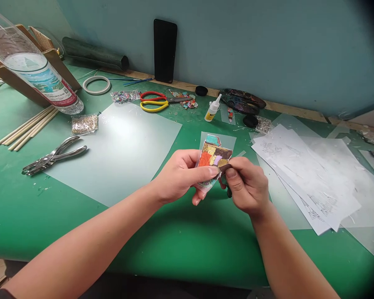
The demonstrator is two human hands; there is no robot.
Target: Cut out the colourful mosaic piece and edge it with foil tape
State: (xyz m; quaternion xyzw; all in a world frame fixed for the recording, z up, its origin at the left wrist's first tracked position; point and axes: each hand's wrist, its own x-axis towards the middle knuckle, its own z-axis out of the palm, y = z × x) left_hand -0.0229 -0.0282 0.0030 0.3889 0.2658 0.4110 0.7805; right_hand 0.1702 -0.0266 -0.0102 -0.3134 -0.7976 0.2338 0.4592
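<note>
My left hand (187, 172) is closed on a small clear plastic sheet (227, 138) that carries a brightly coloured drawing (217, 155) in teal, yellow, orange and brown. Its thumb presses flat on the drawing's lower part. At the sheet's lower right edge my right hand (247, 182) is closed, thumb and forefinger pinching a slim dark thing (225, 167) that touches the sheet. A black curved part shows below those fingers; the kind of thing is mostly hidden. Both hands are held above the green table (180, 249).
Left lie a hole punch (54, 157), wooden sticks (31, 128), a tilted bottle (46, 79) and a translucent sheet (112, 153). Behind are scissors (154, 101), a glue bottle (212, 109) and a phone (165, 50) against the wall. Papers (308, 174) overlap at right.
</note>
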